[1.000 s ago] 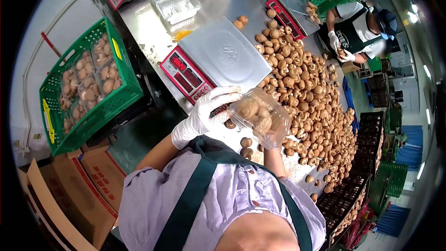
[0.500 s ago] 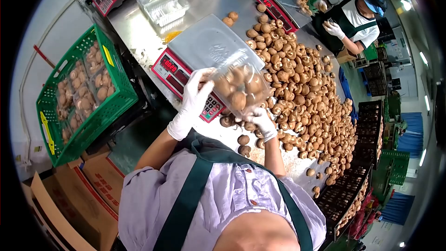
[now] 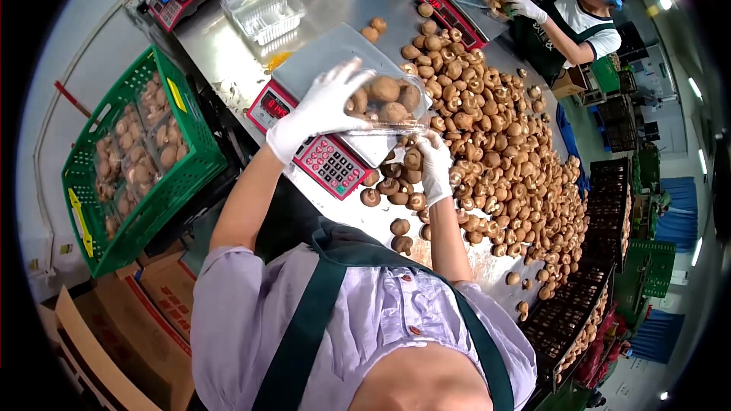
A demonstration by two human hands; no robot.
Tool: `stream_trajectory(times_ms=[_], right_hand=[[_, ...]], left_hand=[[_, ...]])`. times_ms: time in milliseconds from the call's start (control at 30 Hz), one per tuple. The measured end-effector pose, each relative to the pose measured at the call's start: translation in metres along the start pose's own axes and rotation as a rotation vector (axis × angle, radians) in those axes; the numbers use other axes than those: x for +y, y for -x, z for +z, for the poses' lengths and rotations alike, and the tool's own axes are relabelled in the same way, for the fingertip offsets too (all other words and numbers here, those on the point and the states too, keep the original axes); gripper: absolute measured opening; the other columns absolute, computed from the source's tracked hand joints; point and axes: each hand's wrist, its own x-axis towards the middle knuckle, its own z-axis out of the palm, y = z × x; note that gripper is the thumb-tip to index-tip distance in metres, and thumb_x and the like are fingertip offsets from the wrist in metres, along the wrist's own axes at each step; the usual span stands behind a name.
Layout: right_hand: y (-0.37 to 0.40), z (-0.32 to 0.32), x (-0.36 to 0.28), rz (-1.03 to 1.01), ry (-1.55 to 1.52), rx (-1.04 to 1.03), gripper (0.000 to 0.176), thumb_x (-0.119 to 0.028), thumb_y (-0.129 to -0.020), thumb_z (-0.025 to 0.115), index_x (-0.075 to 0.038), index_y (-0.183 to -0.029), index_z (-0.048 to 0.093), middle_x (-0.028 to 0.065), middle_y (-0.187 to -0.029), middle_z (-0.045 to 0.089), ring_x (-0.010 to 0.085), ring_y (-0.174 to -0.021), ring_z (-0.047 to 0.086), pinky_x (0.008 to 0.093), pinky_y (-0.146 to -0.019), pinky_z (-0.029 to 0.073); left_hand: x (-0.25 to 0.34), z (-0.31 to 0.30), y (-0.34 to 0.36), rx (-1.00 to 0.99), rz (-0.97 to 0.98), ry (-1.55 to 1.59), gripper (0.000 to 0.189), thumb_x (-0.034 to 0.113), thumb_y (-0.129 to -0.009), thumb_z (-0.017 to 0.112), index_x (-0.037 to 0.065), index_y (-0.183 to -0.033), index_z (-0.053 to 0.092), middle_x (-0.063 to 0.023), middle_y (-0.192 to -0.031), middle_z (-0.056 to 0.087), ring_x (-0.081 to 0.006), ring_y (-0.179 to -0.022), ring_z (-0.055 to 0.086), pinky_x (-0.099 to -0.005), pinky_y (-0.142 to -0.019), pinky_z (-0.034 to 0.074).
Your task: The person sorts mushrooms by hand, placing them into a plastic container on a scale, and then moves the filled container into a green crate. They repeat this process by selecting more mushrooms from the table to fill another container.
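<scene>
A clear plastic box (image 3: 415, 123) of brown mushrooms (image 3: 386, 90) rests on the platform of a red-framed scale (image 3: 335, 165). My left hand (image 3: 320, 110), in a white glove, reaches over the platform with fingers spread, its thumb at the box's near left side. At the box's near right corner, my gloved right hand (image 3: 434, 166) has its fingers closed on the rim. Several loose mushrooms (image 3: 392, 185) lie just below the right hand, and one sits close against its fingers. The scale's red display (image 3: 274, 105) is lit and partly readable.
A large mushroom pile (image 3: 499, 152) covers the table to the right. A green crate (image 3: 145, 160) with packed boxes stands left. Empty clear trays (image 3: 263, 15) and another scale (image 3: 453, 15) are farther back. A co-worker (image 3: 567, 23) handles mushrooms at the far right.
The box has gone from tilted in my hands down onto the scale. My left hand has spread its fingers. The display reading has changed, and the co-worker's hands have moved toward the far scale.
</scene>
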Motion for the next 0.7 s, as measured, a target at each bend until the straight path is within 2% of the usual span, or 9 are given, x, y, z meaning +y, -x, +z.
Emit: stream_trajectory(times_ms=[67, 200, 267, 333, 500, 533, 600, 633, 700], right_hand=[[-0.003, 0.009, -0.002, 0.048, -0.050, 0.048, 0.007, -0.004, -0.082, 0.061, -0.002, -0.088, 0.059, 0.0042, -0.080, 0.063, 0.0090, -0.070, 0.058, 0.0212, -0.064, 0.048], [-0.004, 0.015, -0.020, 0.101, -0.093, 0.070, 0.005, 0.001, -0.079, 0.059, -0.003, -0.082, 0.057, 0.0048, -0.079, 0.062, 0.0108, -0.070, 0.059, 0.0232, -0.061, 0.050], [-0.004, 0.019, -0.020, 0.112, -0.031, 0.127, 0.007, 0.004, -0.077, 0.058, -0.003, -0.078, 0.056, 0.0049, -0.078, 0.062, 0.0111, -0.070, 0.059, 0.0224, -0.062, 0.050], [-0.005, 0.020, -0.010, -0.004, 0.194, 0.122, 0.009, 0.006, -0.076, 0.057, -0.003, -0.078, 0.055, 0.0055, -0.078, 0.062, 0.0115, -0.071, 0.060, 0.0219, -0.065, 0.050], [0.007, 0.026, -0.014, 0.096, -0.100, -0.031, 0.005, -0.001, -0.084, 0.054, 0.002, -0.086, 0.058, 0.0075, -0.084, 0.064, 0.0139, -0.075, 0.062, 0.0240, -0.070, 0.050], [0.020, 0.042, -0.033, 0.083, -0.095, -0.032, 0.008, -0.004, -0.085, 0.056, 0.002, -0.087, 0.060, 0.0082, -0.086, 0.065, 0.0136, -0.073, 0.061, 0.0231, -0.068, 0.049], [0.007, 0.037, -0.016, 0.070, 0.034, -0.010, 0.010, -0.007, -0.086, 0.057, 0.002, -0.088, 0.061, 0.0086, -0.087, 0.066, 0.0132, -0.072, 0.061, 0.0222, -0.067, 0.048], [0.010, 0.041, -0.022, 0.152, -0.051, -0.004, 0.011, -0.008, -0.086, 0.058, 0.001, -0.089, 0.062, 0.0072, -0.087, 0.065, 0.0122, -0.073, 0.061, 0.0215, -0.067, 0.048], [0.004, 0.036, -0.009, 0.144, -0.057, -0.005, 0.012, -0.009, -0.086, 0.058, 0.001, -0.091, 0.062, 0.0062, -0.087, 0.065, 0.0113, -0.075, 0.060, 0.0217, -0.067, 0.048]], left_hand=[[0.005, 0.007, -0.009, -0.204, 0.077, -0.257, 0.087, 0.047, -0.063, 0.073, 0.016, -0.136, 0.038, -0.0197, -0.143, 0.026, -0.0407, -0.131, 0.025, -0.0500, -0.104, 0.027], [0.026, 0.008, -0.016, -0.264, -0.019, -0.415, 0.085, 0.054, -0.064, 0.068, 0.018, -0.135, 0.039, -0.0197, -0.140, 0.031, -0.0418, -0.127, 0.030, -0.0503, -0.101, 0.029], [0.026, 0.007, -0.018, -0.264, -0.018, -0.401, 0.080, 0.055, -0.065, 0.066, 0.020, -0.133, 0.042, -0.0199, -0.138, 0.033, -0.0415, -0.125, 0.033, -0.0499, -0.100, 0.030], [0.025, 0.003, -0.021, -0.258, -0.012, -0.389, 0.076, 0.056, -0.066, 0.065, 0.022, -0.131, 0.046, -0.0201, -0.137, 0.035, -0.0413, -0.123, 0.036, -0.0495, -0.099, 0.031], [0.028, -0.001, -0.022, -0.267, -0.004, -0.400, 0.064, 0.056, -0.067, 0.062, 0.025, -0.123, 0.054, -0.0201, -0.132, 0.040, -0.0395, -0.117, 0.041, -0.0475, -0.093, 0.035], [0.030, 0.000, -0.021, -0.262, -0.009, -0.385, 0.065, 0.056, -0.067, 0.063, 0.025, -0.123, 0.054, -0.0200, -0.132, 0.040, -0.0391, -0.116, 0.042, -0.0473, -0.092, 0.035], [0.038, 0.001, -0.019, -0.275, -0.012, -0.378, 0.063, 0.054, -0.068, 0.063, 0.026, -0.123, 0.054, -0.0206, -0.132, 0.039, -0.0392, -0.114, 0.042, -0.0476, -0.091, 0.035], [0.039, 0.004, -0.018, -0.256, -0.020, -0.389, 0.062, 0.053, -0.068, 0.063, 0.025, -0.123, 0.055, -0.0211, -0.131, 0.039, -0.0393, -0.115, 0.041, -0.0475, -0.091, 0.035], [0.042, 0.007, -0.015, -0.209, -0.017, -0.405, 0.058, 0.051, -0.070, 0.062, 0.025, -0.121, 0.056, -0.0217, -0.129, 0.040, -0.0382, -0.113, 0.042, -0.0471, -0.090, 0.035]])
